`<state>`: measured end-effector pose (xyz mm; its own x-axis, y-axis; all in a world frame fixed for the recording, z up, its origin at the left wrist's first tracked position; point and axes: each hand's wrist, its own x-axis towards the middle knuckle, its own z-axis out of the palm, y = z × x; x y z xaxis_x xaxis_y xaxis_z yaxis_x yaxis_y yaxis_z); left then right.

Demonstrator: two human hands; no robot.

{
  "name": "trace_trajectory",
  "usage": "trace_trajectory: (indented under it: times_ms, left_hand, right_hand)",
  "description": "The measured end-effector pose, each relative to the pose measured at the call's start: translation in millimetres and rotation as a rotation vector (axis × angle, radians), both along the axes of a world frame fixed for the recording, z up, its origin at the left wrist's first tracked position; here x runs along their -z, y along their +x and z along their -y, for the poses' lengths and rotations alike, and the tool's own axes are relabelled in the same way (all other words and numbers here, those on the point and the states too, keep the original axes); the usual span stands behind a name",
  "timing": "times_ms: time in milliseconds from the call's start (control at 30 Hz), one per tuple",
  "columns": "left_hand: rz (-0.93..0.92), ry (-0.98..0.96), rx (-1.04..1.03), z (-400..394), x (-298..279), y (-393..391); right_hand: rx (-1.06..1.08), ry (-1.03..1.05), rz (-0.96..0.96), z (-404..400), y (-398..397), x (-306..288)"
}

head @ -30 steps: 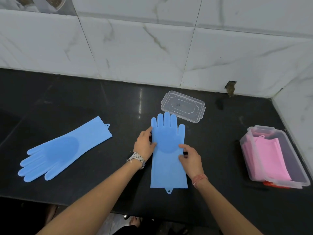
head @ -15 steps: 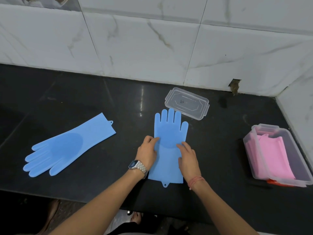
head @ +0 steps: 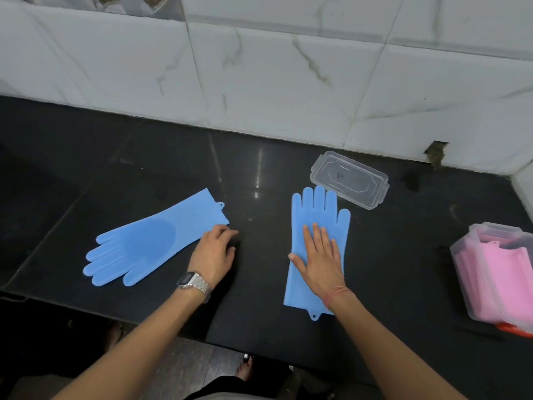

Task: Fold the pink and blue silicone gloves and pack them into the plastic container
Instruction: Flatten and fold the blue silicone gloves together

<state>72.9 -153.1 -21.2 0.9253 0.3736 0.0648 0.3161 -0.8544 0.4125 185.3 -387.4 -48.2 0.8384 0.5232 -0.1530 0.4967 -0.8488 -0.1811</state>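
Two blue silicone gloves lie flat on the black counter [head: 403, 278]. The left blue glove [head: 138, 243] points its fingers toward me at the lower left, cuff to the upper right. My left hand [head: 215, 252] is at the near corner of that cuff, fingers curled. The right blue glove [head: 317, 209] lies lengthwise, fingers toward the wall. Spread flat, my right hand [head: 320, 261] rests palm down on its middle. At the right edge the clear plastic container [head: 461, 249] holds the folded pink gloves [head: 504, 272].
The container's clear lid [head: 349, 179] lies just beyond the right glove's fingertips. A white marble-tiled wall [head: 274, 82] bounds the counter at the back and right. The counter's front edge runs below my forearms. Something orange [head: 516, 330] shows under the container.
My left hand has left the right glove and moved left to the other glove's cuff. My right hand has slid up onto the glove's palm area and flattened. The view has shifted left.
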Motion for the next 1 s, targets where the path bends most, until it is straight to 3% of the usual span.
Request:
trace_trajectory:
  times_ms: [233,467,633,733,867,1000]
  left_hand:
    - [-0.168,0.125,-0.186,-91,9,-52]
    - [-0.151,0.246,-0.057,-109,8,-58]
    - [-0.108,0.190,0.143,-84,-10,-67]
    - [-0.090,0.123,0.324,-46,-20,-80]
    - [0.006,0.073,0.408,-7,-23,-102]
    - [0.090,0.080,0.359,-4,-15,-127]
  right_hand:
    - [-0.010,-0.016,0.076,2,1,19]
    - [-0.048,-0.058,0.051,-18,-12,-5]
    - [-0.411,0.173,0.121,-74,-59,-44]
    - [-0.555,0.168,0.047,-106,-86,-52]
    - [-0.472,0.087,-0.196,-119,-112,-49]
    - [-0.434,0.109,-0.213,-110,-117,-45]
